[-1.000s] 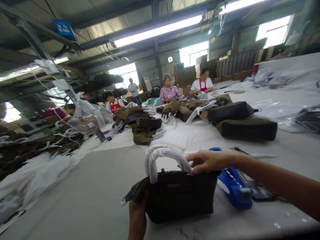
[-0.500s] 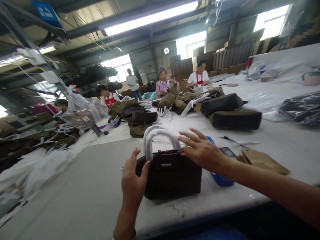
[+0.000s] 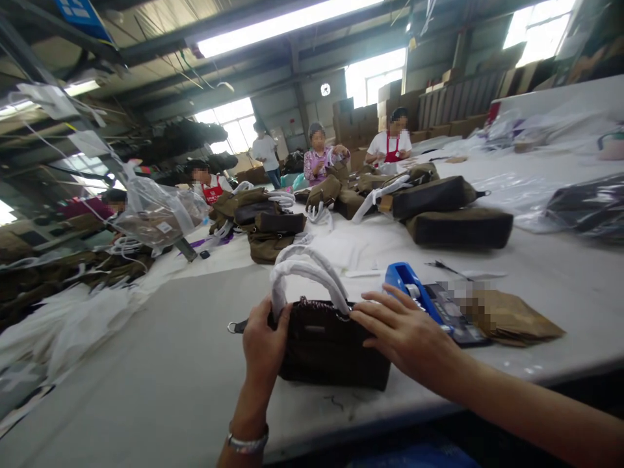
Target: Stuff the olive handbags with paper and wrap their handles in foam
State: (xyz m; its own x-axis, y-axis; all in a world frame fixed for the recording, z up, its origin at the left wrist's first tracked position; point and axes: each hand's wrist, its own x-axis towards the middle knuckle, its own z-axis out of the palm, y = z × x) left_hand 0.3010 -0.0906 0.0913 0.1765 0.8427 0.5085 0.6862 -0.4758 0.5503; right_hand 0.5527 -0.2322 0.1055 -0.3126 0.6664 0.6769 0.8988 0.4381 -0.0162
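Observation:
A dark brown handbag (image 3: 336,354) stands upright on the pale table near its front edge. Its two handles (image 3: 312,263) are wrapped in white material and arch upward. My left hand (image 3: 264,338) grips the bag's upper left corner, thumb in front by the handle's base, fingers partly hidden behind. My right hand (image 3: 402,325) lies against the upper right corner, its fingers stretched out and somewhat apart. A metal ring sticks out at the bag's left end.
Right of the bag lie a blue tape dispenser (image 3: 414,289), a dark flat device and a brown paper piece (image 3: 524,318). More bags (image 3: 458,227) are heaped farther back. Several people stand or sit beyond. A plastic bag (image 3: 156,214) hangs at the left.
My left hand has closed on the bag's left corner. My right hand has shifted slightly right and down, fingers still extended. The handles lean a little more left.

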